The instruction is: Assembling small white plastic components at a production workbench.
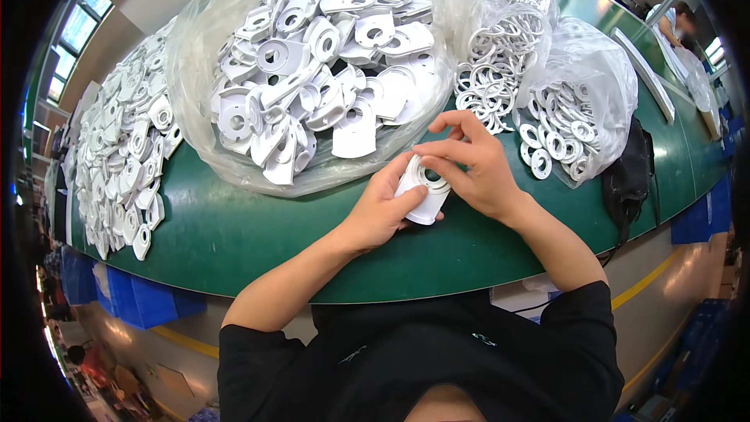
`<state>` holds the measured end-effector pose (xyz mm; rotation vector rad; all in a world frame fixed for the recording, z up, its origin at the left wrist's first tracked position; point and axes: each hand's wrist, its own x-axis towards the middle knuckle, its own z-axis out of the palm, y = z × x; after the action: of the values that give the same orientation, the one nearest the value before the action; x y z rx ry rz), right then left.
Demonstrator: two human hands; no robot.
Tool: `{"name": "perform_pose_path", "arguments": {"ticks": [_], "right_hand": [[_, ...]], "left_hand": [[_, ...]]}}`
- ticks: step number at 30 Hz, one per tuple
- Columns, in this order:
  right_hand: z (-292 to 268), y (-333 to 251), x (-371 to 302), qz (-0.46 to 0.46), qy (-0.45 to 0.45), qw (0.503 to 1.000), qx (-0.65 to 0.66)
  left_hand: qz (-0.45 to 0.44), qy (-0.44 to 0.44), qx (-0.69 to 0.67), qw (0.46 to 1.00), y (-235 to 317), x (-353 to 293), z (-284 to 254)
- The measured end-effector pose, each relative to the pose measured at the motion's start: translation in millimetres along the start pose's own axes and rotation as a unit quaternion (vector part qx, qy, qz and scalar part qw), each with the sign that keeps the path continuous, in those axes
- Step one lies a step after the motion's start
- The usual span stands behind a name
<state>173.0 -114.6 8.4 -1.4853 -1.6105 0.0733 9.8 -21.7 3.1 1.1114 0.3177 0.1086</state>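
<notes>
My left hand (376, 211) grips a white plastic part (426, 207) with a rounded end and a straight flared end. Its thumb lies across the front face, below a round hole. My right hand (474, 164) pinches the upper rim of that same part, thumb and index finger bent together beside the hole. A circular edge shows around the hole; whether it is a separate ring, I cannot tell. Both hands hover over the table's near side, just in front of a large clear plastic bag (195, 137) full of similar white parts (355, 129).
Another heap of white parts (125, 164) covers the green table's (258, 242) left end. To the right, clear bags hold white rings (496, 62) and more rings (558, 137). A black bag (627, 180) sits at the right edge. Another person (676, 23) is at the far right.
</notes>
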Motion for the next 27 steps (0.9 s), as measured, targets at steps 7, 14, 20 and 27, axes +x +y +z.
{"name": "perform_pose_path", "arguments": {"ticks": [7,14,20,27], "right_hand": [[-12,9,4,0.251,-0.113,0.922,0.27],[-11,4,4,0.183,-0.151,0.958,0.16],[-1,8,-2,0.202,-0.135,0.954,0.174],[2,15,-4,0.264,-0.015,0.907,0.328]], "left_hand": [[0.068,0.024,0.188,0.979,-6,-1,-5],[0.136,0.115,0.375,0.91,-3,-2,-4],[0.156,0.118,0.424,0.884,-10,1,-9],[0.127,0.091,0.008,0.988,-12,6,1]]}}
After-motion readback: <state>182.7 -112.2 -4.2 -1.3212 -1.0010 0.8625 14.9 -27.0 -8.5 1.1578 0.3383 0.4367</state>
